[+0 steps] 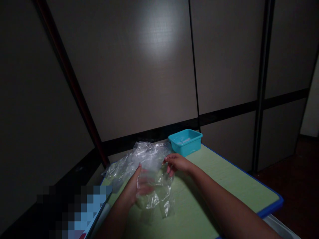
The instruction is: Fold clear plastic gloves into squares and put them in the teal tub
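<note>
Between my hands hangs a clear plastic bag (156, 200), thin and crinkled, above the green tabletop. My left hand (139, 184) is at its left side, thumb up, with its fingers showing blurred through the film; the bag rests between thumb and fingers. With fingertips bent together, my right hand (175, 161) pinches the upper right edge of the same bag. Just beyond both hands lies a heap of clear plastic bags (148, 152), shiny and rumpled. The exact grip of my left fingers is partly veiled by the plastic.
A turquoise plastic basin (189, 147) with something pale inside stands at the table's far edge. The green table (239, 186) has a blue rim. Dark panelled cabinet doors (139, 83) rise behind it. A pixelated blue patch covers the lower left.
</note>
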Action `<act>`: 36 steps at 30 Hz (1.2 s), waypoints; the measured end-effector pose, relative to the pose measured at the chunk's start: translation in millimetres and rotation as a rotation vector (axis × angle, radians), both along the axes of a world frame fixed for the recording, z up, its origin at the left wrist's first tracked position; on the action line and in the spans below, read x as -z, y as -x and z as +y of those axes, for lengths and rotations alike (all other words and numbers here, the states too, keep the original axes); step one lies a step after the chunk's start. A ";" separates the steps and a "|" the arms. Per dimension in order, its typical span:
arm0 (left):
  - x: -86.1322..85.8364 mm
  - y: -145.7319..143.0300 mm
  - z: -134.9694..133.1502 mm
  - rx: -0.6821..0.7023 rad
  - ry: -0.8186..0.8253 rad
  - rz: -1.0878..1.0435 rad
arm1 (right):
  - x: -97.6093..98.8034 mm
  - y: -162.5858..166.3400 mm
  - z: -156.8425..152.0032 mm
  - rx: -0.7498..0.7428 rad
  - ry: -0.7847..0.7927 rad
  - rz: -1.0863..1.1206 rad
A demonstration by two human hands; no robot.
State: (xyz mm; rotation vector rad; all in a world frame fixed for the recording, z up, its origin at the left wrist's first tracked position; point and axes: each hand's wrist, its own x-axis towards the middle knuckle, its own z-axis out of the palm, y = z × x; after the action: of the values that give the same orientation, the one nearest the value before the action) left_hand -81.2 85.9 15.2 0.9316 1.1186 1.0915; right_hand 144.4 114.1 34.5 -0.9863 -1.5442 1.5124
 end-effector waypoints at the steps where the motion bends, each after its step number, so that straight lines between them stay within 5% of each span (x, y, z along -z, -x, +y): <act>1: -2.0 -0.5 -2.2 0.083 0.048 -0.006 | -0.4 -0.8 -0.4 -0.023 0.012 -0.019; 4: -7.8 -1.8 -7.1 0.270 0.091 -0.068 | 0.1 -2.9 -0.5 -0.073 0.066 -0.122; 9: -12.2 -2.5 -7.8 0.345 0.029 -0.195 | 4.0 -2.6 -1.8 -0.149 0.120 -0.247; 17: -6.8 -0.1 -2.1 0.368 -0.051 -0.240 | 16.0 -3.4 6.9 0.166 -0.045 -0.420; 24: -13.6 -1.0 -8.2 0.398 -0.092 -0.267 | 17.6 -3.9 13.5 0.276 -0.317 -0.334; 36: -17.5 -5.6 -15.1 0.465 -0.097 -0.327 | 20.7 2.9 14.6 0.151 -0.312 -0.082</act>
State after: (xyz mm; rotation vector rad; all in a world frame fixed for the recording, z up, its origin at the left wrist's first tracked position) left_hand -75.5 70.8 32.7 0.9848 0.5475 0.8753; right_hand 141.4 128.7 13.8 -0.9665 -1.6620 1.0986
